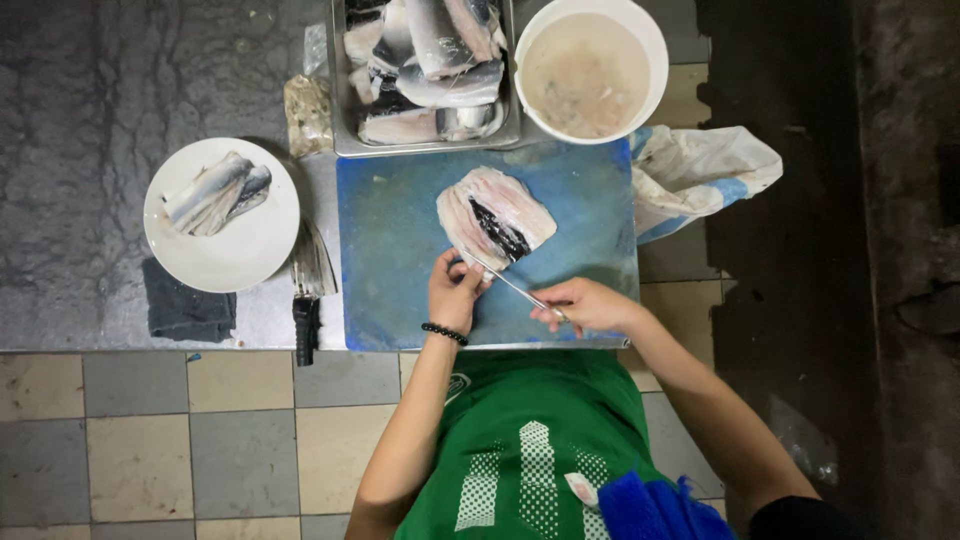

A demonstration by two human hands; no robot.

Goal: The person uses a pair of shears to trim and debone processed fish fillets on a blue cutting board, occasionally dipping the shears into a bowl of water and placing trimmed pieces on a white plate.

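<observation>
While a butterflied fish (495, 218) lies spread open, flesh side up, on the blue cutting board (400, 270), its near edge is pinned down by the left hand (455, 290), whose fingers are curled together and pressed onto the flesh. A thin pair of metal tweezers (510, 283) is pinched between the thumb and fingers of the right hand (590, 305), and its tip is laid against the fish close to a dark strip along the middle. A black bead bracelet (444, 333) is worn on the left wrist.

At twelve o'clock from the board, a metal tray (340, 100) piled with more split fish is set, and at one o'clock a white bowl (650, 50) of cloudy liquid is placed, touching the board's far corner. At nine o'clock, a white plate (240, 255) bearing two folded fish is seen, with a dark cloth (185, 312) tucked partly under its near rim. Between plate and board a knife (308, 290) is laid with its black handle toward the person. At three o'clock a crumpled white-and-blue plastic bag (700, 170) is seen.
</observation>
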